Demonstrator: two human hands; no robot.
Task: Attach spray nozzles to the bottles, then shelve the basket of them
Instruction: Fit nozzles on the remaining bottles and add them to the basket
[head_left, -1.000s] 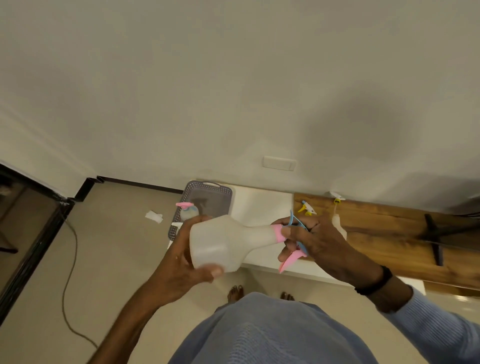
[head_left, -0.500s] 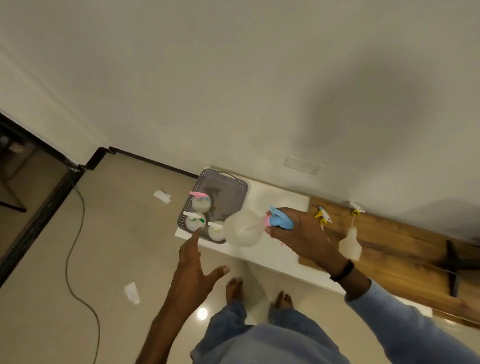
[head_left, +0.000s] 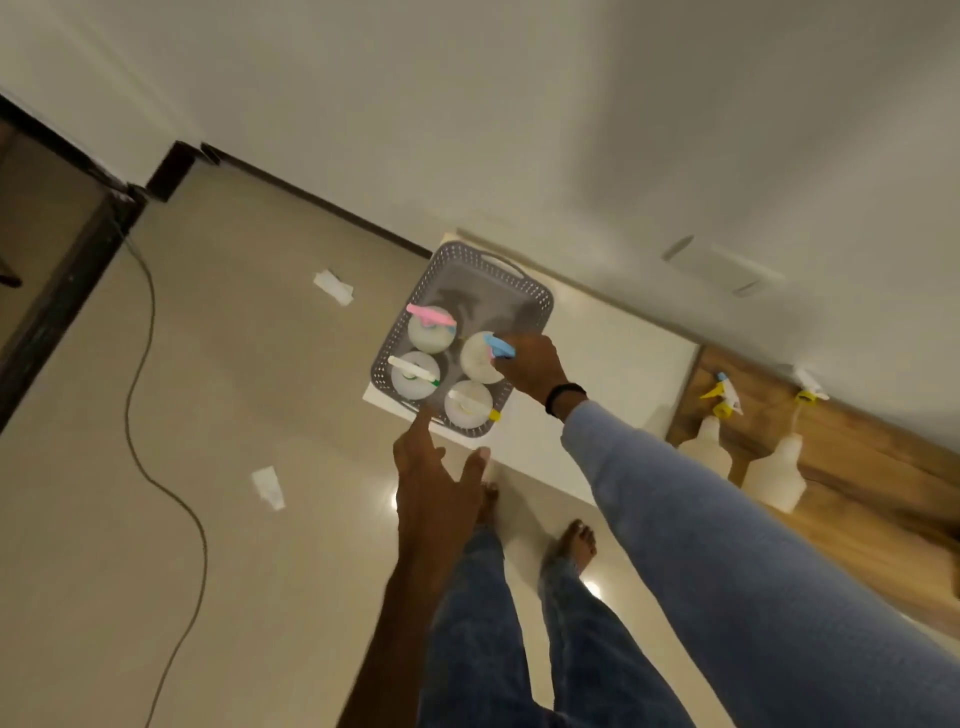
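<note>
**Fourth bottle going into the basket**

Our right hand (head_left: 530, 366) is clenched around the blue nozzle (head_left: 500, 347) of a white bottle (head_left: 480, 358), carrying it by the head so the body hangs upright and drops straight into the grey basket (head_left: 524, 296). We judge it is at or near the basket floor, though we cannot tell whether it is resting yet. It sits on the basket's right side, just beside three bottles already standing there: one with a pink nozzle (head_left: 430, 316) toward the far end, one with a white and green nozzle (head_left: 414, 370) on the left, one with a white and yellow nozzle (head_left: 470, 402) at the near edge.

Our left hand (head_left: 436, 475) is released, fingers spread, empty, just in front of the basket's near edge; we judge it is ready to steady the basket.

The basket's far half is unfilled. To the right of the basket, well apart on the wooden top (head_left: 857, 467), two more bottles (head_left: 706, 449) wait; whether their nozzles are screwed on we cannot tell. Left of the basket, on the floor, lie paper scraps (head_left: 333, 286) and a cable (head_left: 171, 499), which could matter when we carry the basket off.
</note>
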